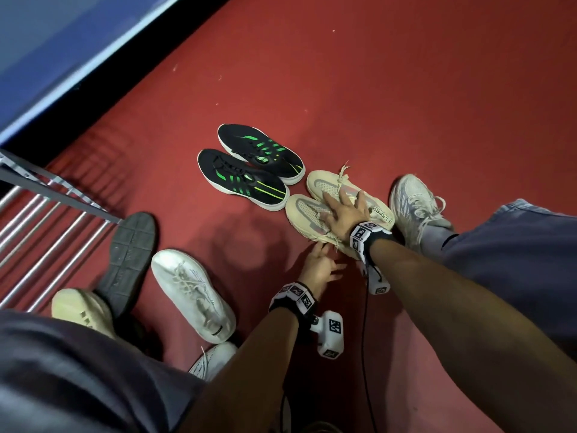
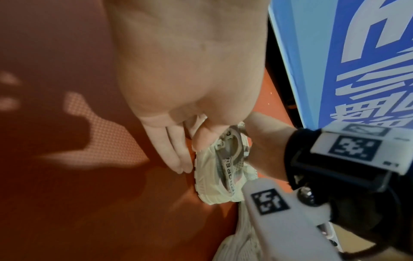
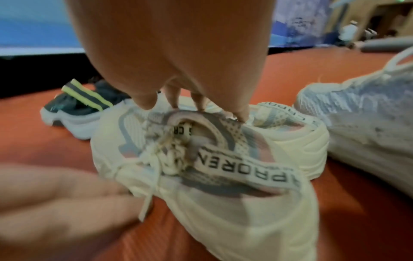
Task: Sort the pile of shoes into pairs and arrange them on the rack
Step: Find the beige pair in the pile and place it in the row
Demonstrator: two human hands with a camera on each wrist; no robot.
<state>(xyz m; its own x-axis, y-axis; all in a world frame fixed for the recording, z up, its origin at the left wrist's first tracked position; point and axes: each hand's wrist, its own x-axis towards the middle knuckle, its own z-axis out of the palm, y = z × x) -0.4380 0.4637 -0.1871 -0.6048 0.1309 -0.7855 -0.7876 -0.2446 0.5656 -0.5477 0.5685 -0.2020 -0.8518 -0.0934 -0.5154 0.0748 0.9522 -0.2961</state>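
Observation:
Two cream mesh shoes lie side by side on the red floor, the far one and the near one. My right hand rests on top of both with its fingers spread; in the right wrist view its fingertips touch the uppers of the near shoe and the far shoe. My left hand lies with straight fingers against the near cream shoe's sole side. A paired set of black shoes with green stripes stands just left of them.
A metal rack stands at the left. Near it lie a grey shoe sole-up, a yellowish shoe and two white shoes. My foot in a pale sneaker is right of the cream pair. A blue board lines the far edge.

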